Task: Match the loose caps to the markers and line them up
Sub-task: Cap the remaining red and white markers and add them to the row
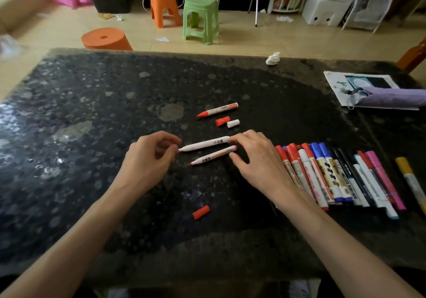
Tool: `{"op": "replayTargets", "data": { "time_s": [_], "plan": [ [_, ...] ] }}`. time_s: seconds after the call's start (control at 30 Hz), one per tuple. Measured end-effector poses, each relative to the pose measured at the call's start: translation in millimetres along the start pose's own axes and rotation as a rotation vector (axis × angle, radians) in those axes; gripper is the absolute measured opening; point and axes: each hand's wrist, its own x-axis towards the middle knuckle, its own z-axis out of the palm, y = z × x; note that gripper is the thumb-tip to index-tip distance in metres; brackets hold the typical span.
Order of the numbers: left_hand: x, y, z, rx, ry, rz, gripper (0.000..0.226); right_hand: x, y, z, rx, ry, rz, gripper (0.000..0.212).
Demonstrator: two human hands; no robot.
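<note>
An uncapped white marker [204,144] lies mid-table. My left hand [147,159] pinches its tip end with curled fingers, and my right hand [258,161] touches its rear end with relaxed fingertips. Just below lies an uncapped thin red-tipped marker [213,155]. Farther back is an uncapped red marker [217,110], with a loose red cap [222,121] and a loose white cap [233,123] beside each other in front of it. Another loose red cap [201,212] lies near the front. A row of several capped markers [334,175] lies side by side at the right.
A yellow marker [410,178] lies apart at the far right. On the dark stone table [92,113] are a printed sheet [338,85] under a purple pouch [391,98] at back right, and a crumpled tissue [272,58] at the far edge. Plastic stools stand on the floor beyond.
</note>
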Motion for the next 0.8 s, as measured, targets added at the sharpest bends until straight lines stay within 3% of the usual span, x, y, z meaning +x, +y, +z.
{"op": "replayTargets", "data": {
  "time_s": [0.17, 0.33, 0.5, 0.67, 0.8],
  "plan": [
    [10, -5, -15, 0.017, 0.059, -0.039, 0.019, 49, 11, 5, -0.045, 0.059, 0.029, 0.029],
    [12, -3, -15, 0.046, 0.050, -0.037, 0.017, 93, 19, 15, -0.224, -0.025, 0.129, 0.025],
    [12, -3, -15, 0.067, 0.022, -0.034, 0.015, 95, 16, 19, -0.205, 0.017, 0.088, 0.013],
    [11, -1, -7, -0.016, -0.058, -0.020, 0.018, 61, -24, 14, 0.364, -0.035, -0.085, 0.007],
    [8, 2, -4, -0.161, -0.152, -0.021, 0.017, 35, -58, 17, 0.556, -0.036, -0.183, 0.010]
  ]
}}
